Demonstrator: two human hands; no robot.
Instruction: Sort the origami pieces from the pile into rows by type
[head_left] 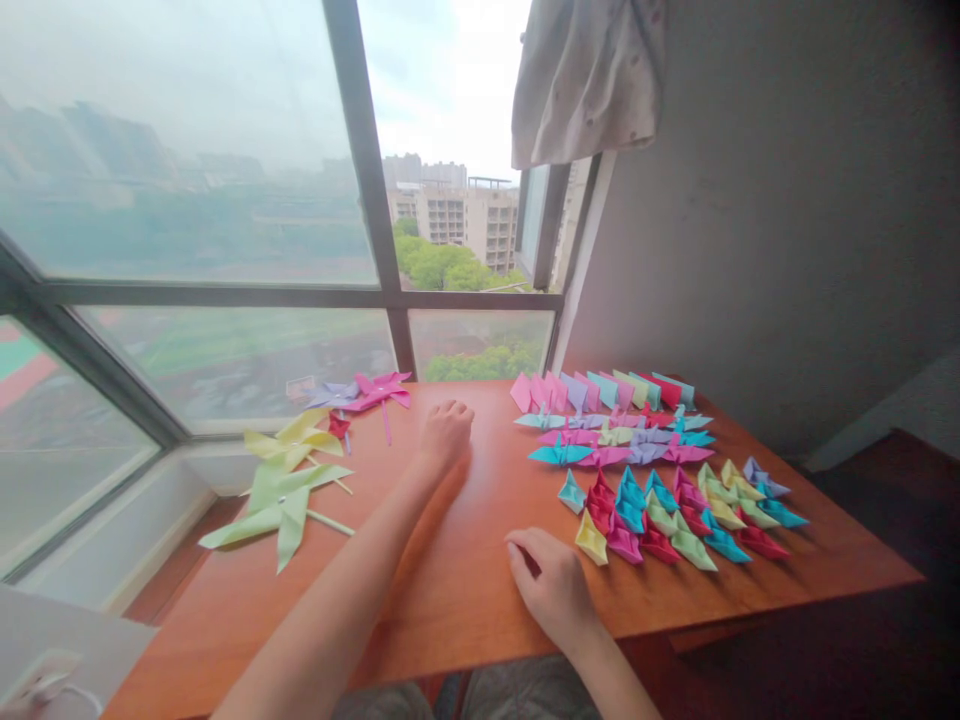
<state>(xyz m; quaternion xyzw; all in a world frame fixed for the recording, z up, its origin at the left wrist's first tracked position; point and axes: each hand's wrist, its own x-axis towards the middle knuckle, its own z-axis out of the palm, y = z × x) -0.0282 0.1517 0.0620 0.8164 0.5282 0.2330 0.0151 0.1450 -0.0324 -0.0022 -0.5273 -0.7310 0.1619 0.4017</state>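
My left hand (448, 432) is a closed fist at the far middle of the wooden table. Its palm side is hidden, so what it holds, if anything, does not show. Nearest to it are a pink paper pinwheel (373, 390) and a small red folded paper piece (339, 425). Closer to me, my right hand (553, 582) rests on the table with fingers loosely curled. A gap shows between its thumb and forefinger, with nothing in it. Just beyond it lie a yellow paper boat (591, 540) and a light-blue paper boat (571, 491).
More pinwheels, yellow (296, 435) and green (289, 498), lie on the left. Along the right stand rows of paper boats (694, 542), folded cranes (615, 436) and paper planes (551, 393). Behind the table (480, 500) is a large window (225, 295); a wall (750, 250) rises at right.
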